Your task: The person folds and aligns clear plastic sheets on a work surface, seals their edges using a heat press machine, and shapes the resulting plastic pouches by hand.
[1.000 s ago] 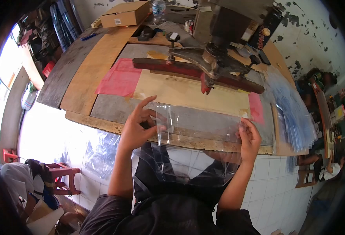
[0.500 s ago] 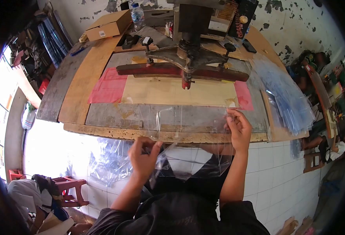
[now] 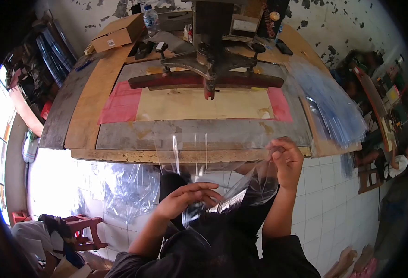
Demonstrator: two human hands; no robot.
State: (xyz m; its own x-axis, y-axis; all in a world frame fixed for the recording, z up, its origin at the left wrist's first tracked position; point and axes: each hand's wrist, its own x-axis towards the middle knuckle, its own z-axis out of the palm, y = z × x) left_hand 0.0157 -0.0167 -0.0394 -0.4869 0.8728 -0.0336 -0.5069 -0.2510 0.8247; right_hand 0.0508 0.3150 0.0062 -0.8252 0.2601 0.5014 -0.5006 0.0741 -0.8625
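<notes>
A clear plastic sheet [image 3: 190,157] hangs in front of me at the table's front edge, creased and folded over in its lower part. Thumb and fingers of my right hand [image 3: 287,162] pinch its right side. My left hand [image 3: 185,199] lies against the lower fold with fingers stretched out to the right; it is open, and the thumb is partly hidden. Beyond the sheet stands a press with a red-edged bar [image 3: 167,81] over a pale yellow board [image 3: 204,105], which has pink pieces [image 3: 120,103] at its ends.
Stacked clear plastic sheets [image 3: 329,106] lie at the table's right. A cardboard box [image 3: 117,33], a water bottle [image 3: 151,21] and a phone [image 3: 283,47] are at the back. Crumpled plastic [image 3: 125,190] lies on the floor at left, near a red stool [image 3: 83,229]. Other people sit at both sides.
My left hand has let go of its pinch, moved down and right, and straightened its fingers. The sheet's lower part has folded up toward my right hand, which still grips its side.
</notes>
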